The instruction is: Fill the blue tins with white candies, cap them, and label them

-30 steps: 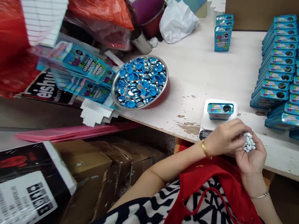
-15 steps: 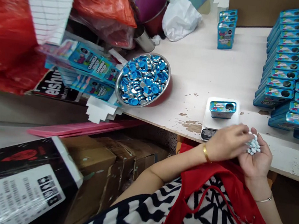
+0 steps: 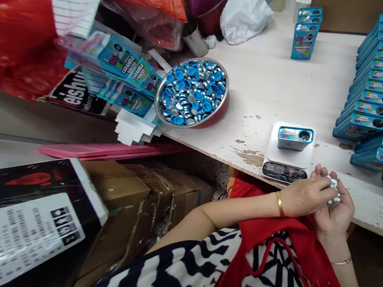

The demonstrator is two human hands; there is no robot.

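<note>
My right hand (image 3: 335,215) is palm up and cupped around a small heap of white candies (image 3: 334,183). Over that palm, my left hand (image 3: 312,194) is bent with its fingers closed at the candies, and its fingertips are partly hidden. Just beyond my hands is a white digital scale (image 3: 273,155) near the table's front edge. A blue tin (image 3: 295,139) stands upright on its plate, with the round hole in its top showing.
Rows of blue tins (image 3: 373,97) stand at the right. Several more tins (image 3: 303,41) stand at the back. A metal bowl (image 3: 227,90) of blue and silver caps sits left of the scale. Cardboard boxes (image 3: 119,195) are below the table. Red bags (image 3: 18,22) lie far left.
The view has shifted slightly. My left hand has moved right, away from the scale and further over my right palm, uncovering the scale's display. The tin remains on the scale.
</note>
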